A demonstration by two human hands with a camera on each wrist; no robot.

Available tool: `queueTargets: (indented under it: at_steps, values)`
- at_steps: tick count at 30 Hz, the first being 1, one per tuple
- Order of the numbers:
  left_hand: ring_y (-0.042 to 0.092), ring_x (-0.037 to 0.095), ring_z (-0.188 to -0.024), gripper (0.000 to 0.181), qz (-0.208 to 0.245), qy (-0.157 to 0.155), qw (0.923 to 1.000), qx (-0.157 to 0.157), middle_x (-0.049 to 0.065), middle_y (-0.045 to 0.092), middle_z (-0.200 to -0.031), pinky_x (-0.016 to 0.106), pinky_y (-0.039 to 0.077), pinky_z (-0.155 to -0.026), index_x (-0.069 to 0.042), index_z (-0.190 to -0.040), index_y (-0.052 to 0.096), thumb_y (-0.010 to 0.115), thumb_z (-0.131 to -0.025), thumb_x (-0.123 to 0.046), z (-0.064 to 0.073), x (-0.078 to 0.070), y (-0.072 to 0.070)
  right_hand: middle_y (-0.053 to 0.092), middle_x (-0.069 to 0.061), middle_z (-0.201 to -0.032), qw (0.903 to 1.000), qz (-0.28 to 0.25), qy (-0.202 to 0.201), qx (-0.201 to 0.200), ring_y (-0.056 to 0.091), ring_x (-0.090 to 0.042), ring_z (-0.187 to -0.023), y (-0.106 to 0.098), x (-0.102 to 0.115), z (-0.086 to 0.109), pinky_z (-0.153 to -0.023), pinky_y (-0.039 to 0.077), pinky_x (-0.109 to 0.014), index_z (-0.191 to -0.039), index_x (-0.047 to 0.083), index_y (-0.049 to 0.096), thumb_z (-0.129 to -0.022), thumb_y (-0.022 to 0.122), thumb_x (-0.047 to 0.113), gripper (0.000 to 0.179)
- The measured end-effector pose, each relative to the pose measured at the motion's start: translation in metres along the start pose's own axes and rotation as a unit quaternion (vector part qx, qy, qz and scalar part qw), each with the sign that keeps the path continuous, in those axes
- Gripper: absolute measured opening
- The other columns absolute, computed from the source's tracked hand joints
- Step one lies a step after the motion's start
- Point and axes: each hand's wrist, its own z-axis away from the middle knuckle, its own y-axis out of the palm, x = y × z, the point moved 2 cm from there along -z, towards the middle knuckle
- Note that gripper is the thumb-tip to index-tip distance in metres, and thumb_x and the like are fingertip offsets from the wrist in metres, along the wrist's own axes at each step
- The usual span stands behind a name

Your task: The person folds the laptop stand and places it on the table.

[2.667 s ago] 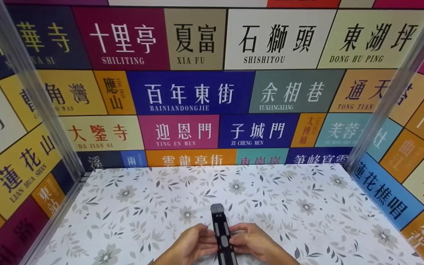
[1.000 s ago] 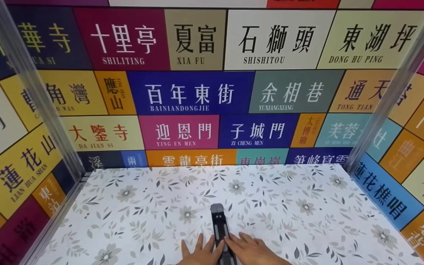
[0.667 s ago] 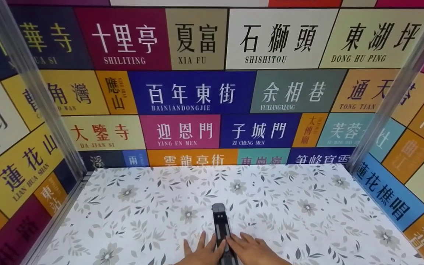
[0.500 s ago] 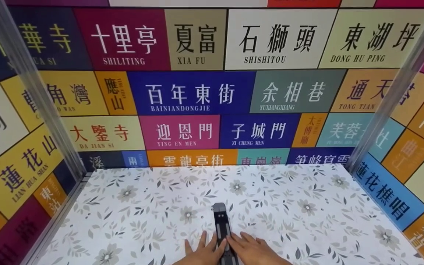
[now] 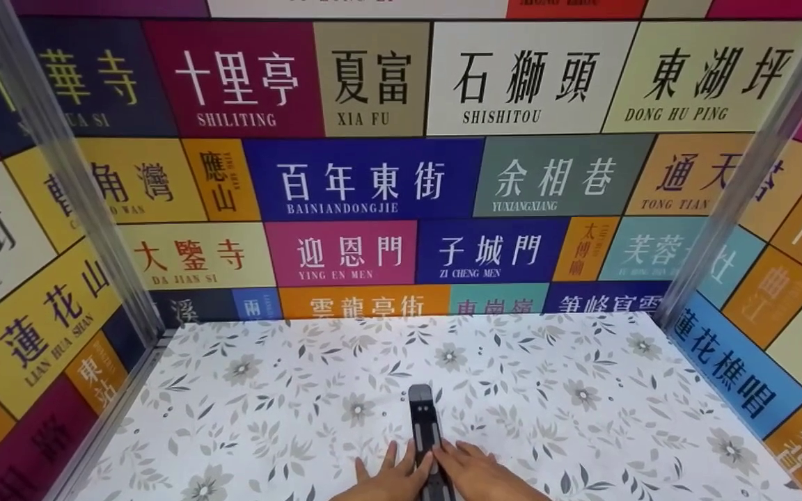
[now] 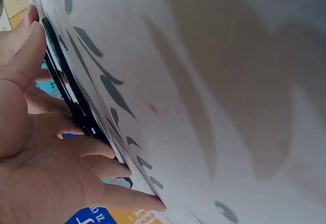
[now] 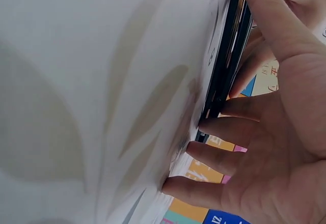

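A long, narrow black bar with a grey rounded end and slots along its top, like a folded stand [image 5: 423, 421], lies lengthwise at the middle front of the table. My left hand [image 5: 392, 480] is on its left side, fingers spread and fairly straight, the nearest ones at the bar. From the other side, my right hand [image 5: 479, 474] mirrors this, its fingertips against the bar's right edge. In the left wrist view, outer fingertips [image 6: 159, 202] rest on the table beside the black bar [image 6: 76, 102]. Similar fingertips [image 7: 169, 185] show in the right wrist view. The bar's near end is hidden.
The table [image 5: 289, 376] has a white covering printed with grey flowers and leaves. Colourful panels with place names [image 5: 366, 174] stand behind it and on both sides. Clear upright strips mark the left corner [image 5: 88, 181] and the right corner [image 5: 728, 181].
Earlier both hands held the bar's sides with curled fingers; now the fingers are spread, palms toward the table. Over the last second the bar and hands have shifted slightly right.
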Motion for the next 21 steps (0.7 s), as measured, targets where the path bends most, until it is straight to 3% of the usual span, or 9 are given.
queueTargets:
  at_steps: [8,17,19,21]
  values:
    - [0.007,0.031,-0.144,0.091,0.017,-0.012,0.9998,0.005,-0.005,0.011,-0.157,0.082,0.007,-0.090,-0.052,-0.142,0.017,0.046,-0.062,-0.085,-0.008,-0.001,0.001,0.028,-0.005,-0.152,0.9998,-0.006,-0.007,0.020,0.029,-0.038,-0.135,0.028,-0.044,-0.022,-0.090,0.036,-0.068,-0.149,0.029,0.021,-0.072,0.046,0.080,0.095]
    - [0.011,0.032,-0.144,0.090,0.013,-0.009,0.9999,-0.006,-0.003,0.015,-0.157,0.082,0.009,-0.089,-0.052,-0.142,0.019,0.050,-0.062,-0.083,-0.004,-0.005,-0.003,0.030,-0.004,-0.152,0.9993,0.011,-0.026,0.024,0.031,-0.036,-0.134,0.027,-0.051,-0.023,-0.092,0.039,-0.063,-0.149,0.029,0.020,-0.072,0.046,0.080,0.097]
    - [0.014,0.032,-0.143,0.088,0.012,-0.011,0.9998,-0.012,-0.003,0.018,-0.156,0.081,0.011,-0.090,-0.051,-0.142,0.022,0.055,-0.065,-0.078,0.009,-0.015,-0.014,0.031,-0.006,-0.151,0.9993,-0.010,-0.026,0.027,0.030,-0.035,-0.135,0.006,-0.028,-0.007,-0.098,0.037,-0.057,-0.149,0.025,0.023,-0.077,0.056,0.068,0.090]
    - [0.016,0.035,-0.142,0.087,0.040,0.000,0.9989,-0.023,0.001,0.021,-0.155,0.082,0.011,-0.090,-0.046,-0.143,0.026,0.060,-0.067,-0.073,0.025,-0.025,-0.027,0.033,-0.003,-0.150,0.9969,-0.066,-0.035,0.026,0.031,-0.031,-0.136,-0.017,-0.007,0.011,-0.104,0.034,-0.052,-0.149,0.026,0.024,-0.078,0.064,0.057,0.087]
